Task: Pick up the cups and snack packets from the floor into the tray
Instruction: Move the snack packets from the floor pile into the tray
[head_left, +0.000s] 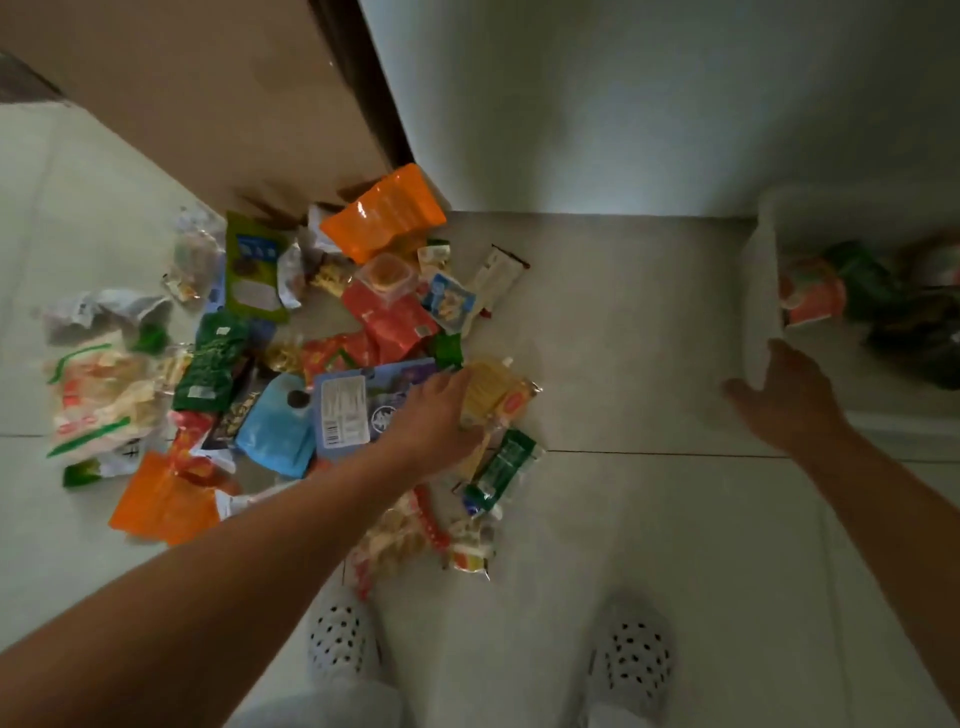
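Observation:
A heap of snack packets lies on the tiled floor at the left, among them an orange pouch (387, 215), a blue packet (358, 405) and a small clear cup (387, 275). My left hand (434, 418) reaches into the heap, and its fingers and thumb close on the left edge of a yellow snack packet (496, 389). The white tray (758, 291) stands at the right and holds an orange cup (813, 299) and green packets (867, 280). My right hand (787, 397) is spread, holds nothing, and sits at the tray's near left corner.
A brown cabinet (218, 104) rises behind the heap and a white wall (649, 104) stands at the back. My two white perforated slippers (343, 639) stand on the floor below. A green tube-shaped packet (506, 465) lies just below my left hand.

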